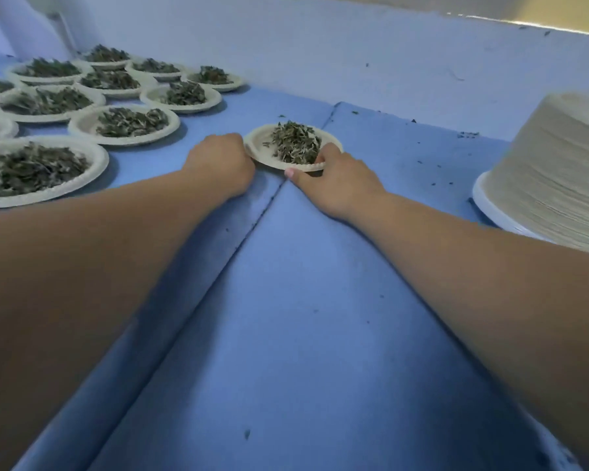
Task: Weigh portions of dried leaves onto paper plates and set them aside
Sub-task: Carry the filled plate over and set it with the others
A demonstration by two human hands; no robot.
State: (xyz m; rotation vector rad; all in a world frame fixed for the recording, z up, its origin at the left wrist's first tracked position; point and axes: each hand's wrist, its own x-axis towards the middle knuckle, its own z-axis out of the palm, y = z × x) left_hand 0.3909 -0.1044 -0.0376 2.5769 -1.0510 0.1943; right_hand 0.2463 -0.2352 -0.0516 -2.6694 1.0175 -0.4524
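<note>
- Paper-white round plate (262, 147) of grey-green dried leaves (296, 144): left hand (220, 164) at its left rim, fingers hidden, grip unclear.
- Right hand (337, 180) pinches its near rim.

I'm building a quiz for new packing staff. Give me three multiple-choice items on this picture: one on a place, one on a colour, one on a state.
1. Where does the stack of empty plates stand?
A) to the right of the held plate
B) to its left
C) beneath it

2. What colour is the table cover?
A) green
B) blue
C) red

3. What state is the held plate in?
A) empty
B) bearing a heap of dried leaves
C) upside down

Answers:
1 A, the stack stands at the picture's right edge.
2 B, the cover is blue all over.
3 B, leaves are heaped on it while the left hand and right hand grip its rim.
</note>
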